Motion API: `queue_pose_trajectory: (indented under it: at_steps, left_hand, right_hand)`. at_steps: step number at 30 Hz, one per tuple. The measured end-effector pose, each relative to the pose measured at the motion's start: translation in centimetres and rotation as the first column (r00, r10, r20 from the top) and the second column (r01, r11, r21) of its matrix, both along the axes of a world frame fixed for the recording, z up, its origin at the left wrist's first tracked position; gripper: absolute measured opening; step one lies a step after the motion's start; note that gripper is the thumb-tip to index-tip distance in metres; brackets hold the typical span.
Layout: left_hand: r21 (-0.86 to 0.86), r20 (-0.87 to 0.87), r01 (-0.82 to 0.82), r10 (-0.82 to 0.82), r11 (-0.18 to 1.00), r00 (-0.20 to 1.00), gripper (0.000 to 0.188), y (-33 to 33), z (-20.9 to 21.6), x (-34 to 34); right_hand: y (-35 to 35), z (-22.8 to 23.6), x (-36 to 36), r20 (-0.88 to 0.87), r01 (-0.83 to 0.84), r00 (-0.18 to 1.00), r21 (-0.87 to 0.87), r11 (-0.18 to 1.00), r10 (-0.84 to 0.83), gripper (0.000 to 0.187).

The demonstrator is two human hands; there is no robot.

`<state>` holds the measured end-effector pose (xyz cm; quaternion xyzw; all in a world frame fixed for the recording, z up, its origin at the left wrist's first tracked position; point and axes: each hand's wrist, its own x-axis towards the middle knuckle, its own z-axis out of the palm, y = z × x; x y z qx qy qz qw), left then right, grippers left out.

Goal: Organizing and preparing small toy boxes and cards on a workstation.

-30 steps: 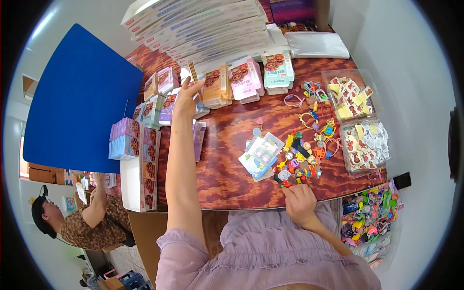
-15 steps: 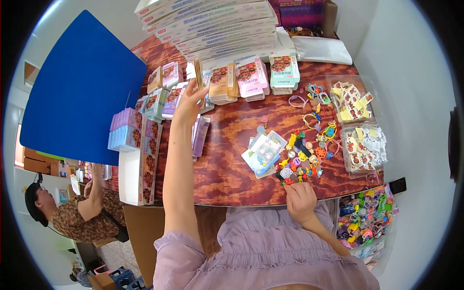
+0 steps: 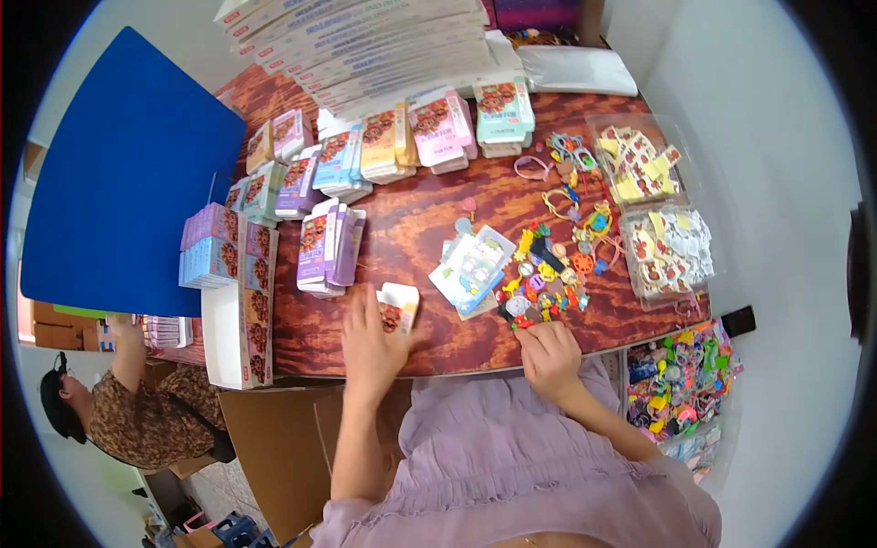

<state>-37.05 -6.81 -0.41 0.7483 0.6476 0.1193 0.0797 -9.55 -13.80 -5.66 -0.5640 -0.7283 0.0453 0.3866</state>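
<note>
My left hand [image 3: 373,354] is at the table's front edge, fingers stretched out and thumb apart. Beside its fingers lies a small orange-and-white card box [image 3: 396,309] with its end flap up; the hand covers the box's lower part. My right hand [image 3: 551,353] rests at the front edge with its fingers curled together, by a pile of small plastic trinkets [image 3: 548,285]. Anything inside those fingers is hidden. Between the hands, farther back, several printed cards [image 3: 473,269] lie overlapped. A purple box stack [image 3: 325,247] stands beyond my left hand.
More box stacks [image 3: 441,128] line the back, before tall piled white cartons [image 3: 384,46]. Clear trays [image 3: 671,251] of stickers stand at right, above a bin of trinkets [image 3: 683,384]. An open display carton [image 3: 225,333] and a blue panel [image 3: 128,173] are left, with another person [image 3: 151,411] beyond.
My left hand has come back from the orange stack toward me, and an orange-and-white box now lies at the front edge. My right hand stays by the trinkets; the view has shifted slightly.
</note>
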Motion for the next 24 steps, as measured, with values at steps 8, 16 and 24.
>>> queue_pose_trajectory:
  at_steps: [8, 16, 24]
  left_hand:
    - [0.456, 0.001, -0.085, 0.095, 0.886, 0.995, 0.079, 24.7, 0.0, 4.6]
    - [0.234, 0.021, -0.331, 0.336, 0.914, 0.942, 0.097, 28.8, -3.5, 7.3]
    - [0.276, 0.411, -0.257, 0.127, 0.926, 0.903, 0.083, 25.5, 0.3, 3.5]
  right_hand:
    - [0.1, -0.2, -0.2, 0.013, 0.024, 1.0, 0.02, 1.0, -0.024, 0.022]
    - [-0.2, -0.6, 0.1, 0.019, 0.025, 1.0, -0.016, 1.0, -0.025, 0.023]
    - [-0.2, 0.0, -0.1, 0.004, 0.006, 1.0, 0.0, 1.0, -0.006, 0.02]
